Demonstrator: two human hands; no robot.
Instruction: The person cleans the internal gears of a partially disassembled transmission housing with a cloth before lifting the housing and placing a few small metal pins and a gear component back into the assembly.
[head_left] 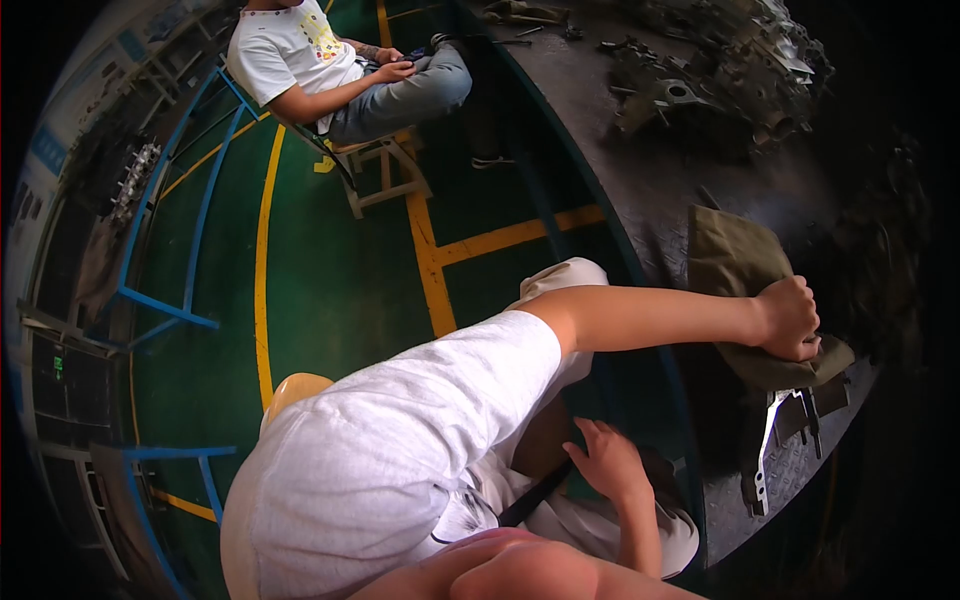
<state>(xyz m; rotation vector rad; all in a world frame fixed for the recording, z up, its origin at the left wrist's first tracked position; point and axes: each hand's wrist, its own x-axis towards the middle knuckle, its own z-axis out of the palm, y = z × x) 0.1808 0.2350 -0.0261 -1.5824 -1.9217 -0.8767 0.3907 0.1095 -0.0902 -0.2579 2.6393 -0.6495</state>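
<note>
My left hand [790, 318] reaches out to the right over the dark metal work table, its fingers closed in a fist on an olive-green cloth [735, 250]. The cloth lies on the table and spreads out behind and below the fist. Just beyond its lower edge, a light metal part with holes [765, 450] sits on the tabletop; the cloth covers its upper end. My right hand [610, 462] is low over my lap, fingers apart and holding nothing. Near its fingertips runs a black strap [540, 495] across my light trousers.
A heap of greasy metal castings [720, 80] covers the far part of the table. Loose metal parts [525, 14] lie at its far edge. Another person [300, 60] sits on a stool [385, 180] across the green floor. Blue metal frames [195, 230] stand at the left.
</note>
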